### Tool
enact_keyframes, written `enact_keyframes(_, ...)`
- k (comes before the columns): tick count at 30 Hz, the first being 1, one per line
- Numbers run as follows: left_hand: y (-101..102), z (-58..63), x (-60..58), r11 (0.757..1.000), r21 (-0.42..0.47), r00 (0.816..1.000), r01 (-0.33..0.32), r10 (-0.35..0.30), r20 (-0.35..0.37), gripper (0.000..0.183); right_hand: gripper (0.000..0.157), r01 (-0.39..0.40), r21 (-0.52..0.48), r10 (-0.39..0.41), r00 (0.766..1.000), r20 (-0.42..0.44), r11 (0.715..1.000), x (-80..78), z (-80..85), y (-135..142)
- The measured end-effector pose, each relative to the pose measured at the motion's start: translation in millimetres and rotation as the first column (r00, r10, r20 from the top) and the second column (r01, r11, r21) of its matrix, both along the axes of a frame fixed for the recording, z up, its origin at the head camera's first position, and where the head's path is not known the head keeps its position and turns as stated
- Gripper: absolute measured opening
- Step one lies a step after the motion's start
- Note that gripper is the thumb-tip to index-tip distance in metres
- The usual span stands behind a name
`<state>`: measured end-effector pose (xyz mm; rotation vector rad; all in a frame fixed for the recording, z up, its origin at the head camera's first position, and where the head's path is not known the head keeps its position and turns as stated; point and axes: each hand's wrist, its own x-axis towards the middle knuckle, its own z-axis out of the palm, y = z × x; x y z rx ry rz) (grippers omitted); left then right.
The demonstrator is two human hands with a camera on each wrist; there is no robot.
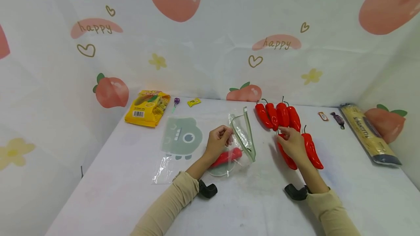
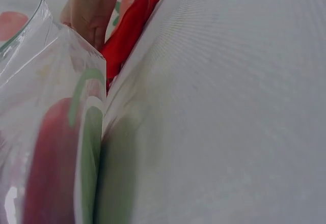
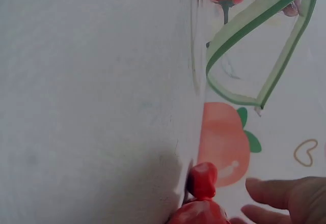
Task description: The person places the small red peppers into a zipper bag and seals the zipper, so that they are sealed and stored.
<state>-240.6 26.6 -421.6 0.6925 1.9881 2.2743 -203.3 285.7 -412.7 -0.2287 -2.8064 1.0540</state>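
A clear zip bag (image 1: 170,166) with a green cartoon print and a green zip edge lies on the table, its mouth raised and gaping to the right. Inside it lies a red chili pepper (image 1: 226,157), stem towards the mouth. My left hand (image 1: 218,141) pinches the bag's film near that mouth. Over another red chili pepper (image 1: 287,157) hovers my right hand (image 1: 293,145), thumb and forefinger apart near its stem end. In the right wrist view a fingertip reaches close to a pepper (image 3: 199,216); contact is hard to tell.
Several red peppers (image 1: 283,115) lie behind my right hand, and one more pepper (image 1: 311,150) lies to its right. A yellow candy bag (image 1: 147,108), a lollipop (image 1: 177,101) and a yellow sweet (image 1: 194,102) sit back left. Wrapped sweets (image 1: 338,120) and a noodle pack (image 1: 369,134) lie right.
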Motion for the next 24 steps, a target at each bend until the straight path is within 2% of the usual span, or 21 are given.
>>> enact_keyframes(4,0,0.2,0.3,1.000,0.000,1.000,0.009,-0.009,0.011,0.027,0.052,0.032,0.030,-0.033,0.999,0.038,0.999,-0.8,-0.5,0)
enact_keyframes(10,-1,0.3,0.6,1.000,-0.012,1.000,0.007,-0.007,0.007,0.027,0.059,-0.018,0.072,0.008,0.990,0.144,0.997,-3.9,-3.4,1)
enact_keyframes(16,-1,0.7,0.8,1.000,-0.011,1.000,0.004,-0.004,0.008,0.025,0.060,-0.022,0.016,0.017,0.974,0.226,1.000,-5.9,-4.7,1)
enact_keyframes(19,-1,0.4,0.7,1.000,-0.004,1.000,0.008,-0.008,0.011,0.025,0.058,-0.017,-0.026,0.022,0.974,0.227,1.000,-6.4,-3.0,2)
enact_keyframes(21,-1,0.1,0.5,1.000,-0.001,1.000,0.009,-0.009,0.011,0.026,0.058,-0.005,-0.099,0.027,0.975,0.219,0.995,-6.5,1.1,2)
enact_keyframes(22,-1,0.0,0.4,1.000,0.000,1.000,0.008,-0.008,0.010,0.026,0.059,0.005,-0.180,0.035,0.975,0.218,0.984,-6.4,4.1,1)
enact_keyframes(23,-1,-0.1,0.4,1.000,0.001,1.000,0.007,-0.007,0.009,0.026,0.059,0.026,-0.285,0.038,0.976,0.216,0.958,-6.6,7.5,0)
enact_keyframes(24,0,0.0,0.3,1.000,0.003,1.000,0.006,-0.006,0.007,0.026,0.060,0.056,-0.419,0.038,0.976,0.213,0.906,-6.6,11.4,-1)
